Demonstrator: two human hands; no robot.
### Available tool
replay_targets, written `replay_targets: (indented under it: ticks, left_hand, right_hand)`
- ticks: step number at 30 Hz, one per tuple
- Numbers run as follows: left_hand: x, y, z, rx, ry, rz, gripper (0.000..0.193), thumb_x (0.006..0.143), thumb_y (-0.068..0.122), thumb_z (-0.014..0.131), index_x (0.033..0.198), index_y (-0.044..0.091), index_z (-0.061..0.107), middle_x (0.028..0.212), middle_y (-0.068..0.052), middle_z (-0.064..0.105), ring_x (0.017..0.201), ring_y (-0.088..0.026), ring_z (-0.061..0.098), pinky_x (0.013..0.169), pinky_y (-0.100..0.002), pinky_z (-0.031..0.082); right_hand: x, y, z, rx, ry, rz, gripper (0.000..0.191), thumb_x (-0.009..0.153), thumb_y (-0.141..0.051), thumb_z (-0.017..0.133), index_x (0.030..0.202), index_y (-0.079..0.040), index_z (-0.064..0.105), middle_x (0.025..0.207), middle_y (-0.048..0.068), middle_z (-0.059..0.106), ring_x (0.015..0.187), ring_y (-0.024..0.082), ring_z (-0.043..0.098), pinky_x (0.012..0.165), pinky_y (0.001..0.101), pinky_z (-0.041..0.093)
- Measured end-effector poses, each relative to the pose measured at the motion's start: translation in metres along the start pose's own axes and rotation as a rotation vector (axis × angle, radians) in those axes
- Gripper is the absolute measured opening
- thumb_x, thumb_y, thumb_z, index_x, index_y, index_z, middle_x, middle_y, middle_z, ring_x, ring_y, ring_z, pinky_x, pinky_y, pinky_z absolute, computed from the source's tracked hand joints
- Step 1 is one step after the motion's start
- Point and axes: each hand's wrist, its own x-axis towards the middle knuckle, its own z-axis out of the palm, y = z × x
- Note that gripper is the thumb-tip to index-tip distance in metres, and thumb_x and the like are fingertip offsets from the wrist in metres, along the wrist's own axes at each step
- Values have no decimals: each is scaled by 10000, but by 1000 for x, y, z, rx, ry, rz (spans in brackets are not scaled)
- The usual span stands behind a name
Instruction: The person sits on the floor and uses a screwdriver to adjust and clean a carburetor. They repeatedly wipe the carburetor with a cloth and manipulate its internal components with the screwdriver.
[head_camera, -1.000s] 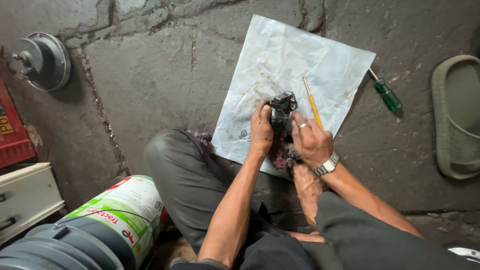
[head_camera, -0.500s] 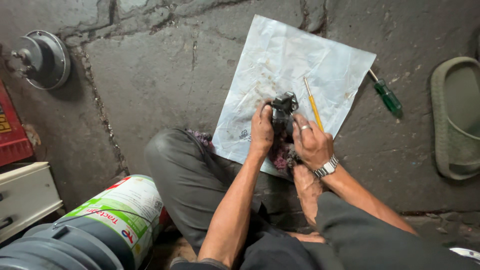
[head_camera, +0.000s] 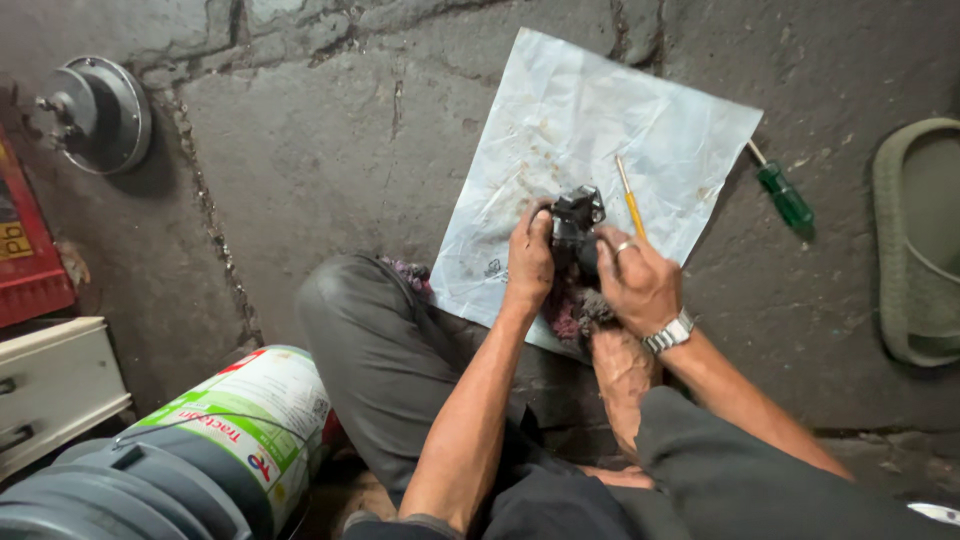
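On a cracked, grimy concrete floor (head_camera: 330, 150), a stained white sheet (head_camera: 600, 130) lies spread, seemingly to keep small parts and dirt off the ground. Over its near edge the left hand (head_camera: 530, 262) and right hand (head_camera: 640, 285) both close their fingers around a small dark metal part (head_camera: 576, 215), held up between them above a reddish rag (head_camera: 572, 312). A yellow-handled tool (head_camera: 630, 200) rests on the sheet just beside the part, a green-handled screwdriver (head_camera: 783, 192) off its right edge, both within easy reach.
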Motion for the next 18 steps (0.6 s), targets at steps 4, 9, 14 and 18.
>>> replay_targets:
  ticks: [4,9,14,18]
  left_hand:
    - [0,-3,-1,23,14,57,286,1063,229,464,1145,24,645,786,24,503,729,-94,433,652,-276,389]
    - [1,-4,-1,-26,2,4,290,1060,239,463,1130,27,649,770,29,498,705,-85,416,624,-268,358]
    - [-1,-2,-1,23,1,14,292,1058,235,457,1143,35,651,752,31,469,700,-79,414,620,-264,363]
    - [0,-2,-3,2,-5,-23,309,1056,238,448,1149,22,648,746,24,475,692,-94,412,615,-275,360]
  right_hand:
    - [2,5,0,53,-6,12,177,983,-103,688,1156,-106,727,905,137,720,724,326,697,617,398,547]
    - [3,20,1,158,-78,139,176,978,-128,709,1147,-107,751,871,96,737,682,237,679,603,347,519]
    - [10,44,2,800,-327,794,208,990,-188,670,1097,-36,762,616,-33,526,446,55,420,391,237,300]
    - [6,50,6,1080,-309,930,196,985,-173,664,1073,-17,743,608,-67,470,422,19,363,369,216,261]
